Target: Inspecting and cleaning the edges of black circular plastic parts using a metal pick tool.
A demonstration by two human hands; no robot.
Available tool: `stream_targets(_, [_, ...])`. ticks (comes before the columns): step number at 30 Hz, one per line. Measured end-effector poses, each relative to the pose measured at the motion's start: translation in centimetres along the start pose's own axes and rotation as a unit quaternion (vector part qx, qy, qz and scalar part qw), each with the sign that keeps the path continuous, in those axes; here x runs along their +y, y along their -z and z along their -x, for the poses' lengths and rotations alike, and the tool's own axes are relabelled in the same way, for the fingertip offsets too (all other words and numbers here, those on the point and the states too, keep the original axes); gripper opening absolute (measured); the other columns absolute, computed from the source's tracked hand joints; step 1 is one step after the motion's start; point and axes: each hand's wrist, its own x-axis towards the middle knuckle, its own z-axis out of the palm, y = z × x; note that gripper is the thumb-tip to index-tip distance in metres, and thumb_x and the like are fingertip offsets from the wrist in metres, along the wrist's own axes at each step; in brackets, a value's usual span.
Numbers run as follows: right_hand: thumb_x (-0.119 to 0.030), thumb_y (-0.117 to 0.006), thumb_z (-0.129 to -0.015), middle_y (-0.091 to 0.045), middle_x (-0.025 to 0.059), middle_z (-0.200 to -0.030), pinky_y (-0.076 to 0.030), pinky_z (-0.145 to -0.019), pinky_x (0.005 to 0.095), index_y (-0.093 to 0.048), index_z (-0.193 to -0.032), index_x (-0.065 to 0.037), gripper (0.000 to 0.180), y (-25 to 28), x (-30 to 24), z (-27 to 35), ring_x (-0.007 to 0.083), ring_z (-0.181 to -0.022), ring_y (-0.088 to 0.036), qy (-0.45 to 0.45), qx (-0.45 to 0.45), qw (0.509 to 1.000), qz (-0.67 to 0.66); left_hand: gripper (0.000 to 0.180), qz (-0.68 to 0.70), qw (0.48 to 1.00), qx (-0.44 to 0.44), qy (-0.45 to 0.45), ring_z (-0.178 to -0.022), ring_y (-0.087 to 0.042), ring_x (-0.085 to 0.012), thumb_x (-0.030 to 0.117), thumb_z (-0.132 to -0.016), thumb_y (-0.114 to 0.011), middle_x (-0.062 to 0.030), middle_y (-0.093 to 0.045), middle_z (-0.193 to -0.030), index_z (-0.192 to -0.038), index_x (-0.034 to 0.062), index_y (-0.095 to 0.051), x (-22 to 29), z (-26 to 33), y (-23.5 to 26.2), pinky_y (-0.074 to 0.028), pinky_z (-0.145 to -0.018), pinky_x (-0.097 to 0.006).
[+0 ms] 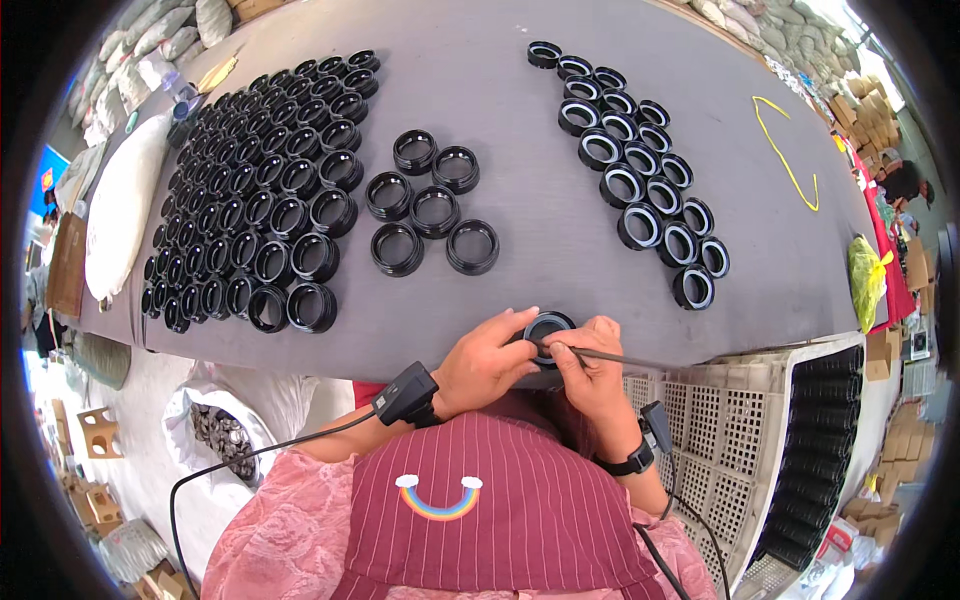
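Note:
At the near edge of the table, my left hand (pixel 485 358) grips a black ring (pixel 549 323) by its left side. My right hand (pixel 598 380) is closed around a thin dark rod-like tool (pixel 625 359), its tip end at the ring's opening; the fingers partly hide the contact. Beyond my hands stands a small group of black rings (pixel 435 211). A large block of similar black rings (pixel 290 215) fills the left of the table. To the right, a slanting band of black rings (pixel 640 227) shows pale inner rims.
The grey table (pixel 480 90) spreads ahead. A yellow cord (pixel 775 150) and a yellow-green bag (pixel 868 283) lie at the right. Below the right edge stands a plastic crate (pixel 720 415) beside stacked black parts (pixel 815 450). A white sack of small parts (pixel 225 440) sits lower left.

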Motion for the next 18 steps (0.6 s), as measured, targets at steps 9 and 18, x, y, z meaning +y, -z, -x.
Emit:
stream_targets(9, [-0.016, -0.065, -0.089, -0.065, 0.0028, -0.072, -0.039, -0.077, 0.0402, -0.068, -0.079, -0.01, 0.012, 1.3, 0.5, -0.9, 0.0245, -0.069, -0.052, -0.03, -0.074, 0.995, -0.055, 0.027, -0.001, 1.0, 0.011, 0.026, -0.122, -0.059, -0.0385, 0.013, -0.08, -0.078, -0.0217, -0.059, -0.132, -0.103, 0.003, -0.067, 0.2, 0.0, -0.1, -0.043, -0.11, -0.054])
stream_targets(18, [-0.009, -0.064, -0.086, -0.062, 0.0096, -0.071, -0.046, -0.067, 0.0418, -0.061, -0.078, -0.004, 0.01, 2.7, -0.8, -2.3, 0.0317, -0.072, -0.056, -0.031, -0.125, 0.991, 0.033, 0.023, -0.032, 0.999, -0.002, -0.003, -0.121, -0.059, -0.0377, 0.015, -0.08, -0.078, -0.022, -0.058, -0.133, -0.097, 0.0028, -0.067, 0.4, -0.3, 0.1, -0.045, -0.109, -0.053])
